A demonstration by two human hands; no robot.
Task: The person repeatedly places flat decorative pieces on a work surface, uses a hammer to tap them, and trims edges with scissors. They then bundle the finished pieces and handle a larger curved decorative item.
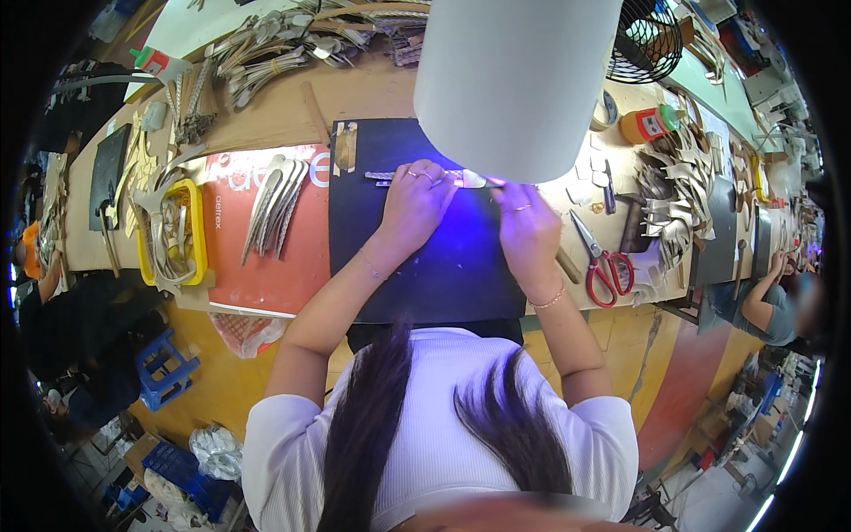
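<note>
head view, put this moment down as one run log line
left hand: on braided strip | right hand: beside white piece | mat: black, under strip | scissors: right of mat

Large white lettering [238, 173] is running across the red sheet [229, 275] on the counter [363, 84], and a smaller white word [219, 213] is standing below, near the left edge.
</note>
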